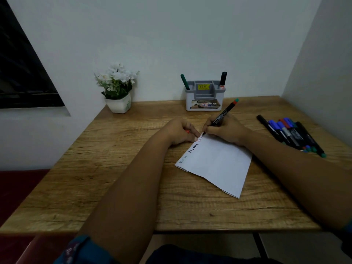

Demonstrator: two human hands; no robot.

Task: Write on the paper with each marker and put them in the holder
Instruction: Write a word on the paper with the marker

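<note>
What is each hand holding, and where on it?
Right hand grips a black marker low on its barrel, near the tip. Left hand holds something small and red, probably its cap.

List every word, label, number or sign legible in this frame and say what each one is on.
"Varsha", bold black: on the paper, along its left edge.
"Varsha", faint, thin: same edge, nearer corner.
Red letters by the marker tip: unfinished, unreadable.
"OP...": sticker low on the holder, cut off.
Yellow tag on the holder: a price, too small to read.
Print on marker barrels: too blurred.
</note>
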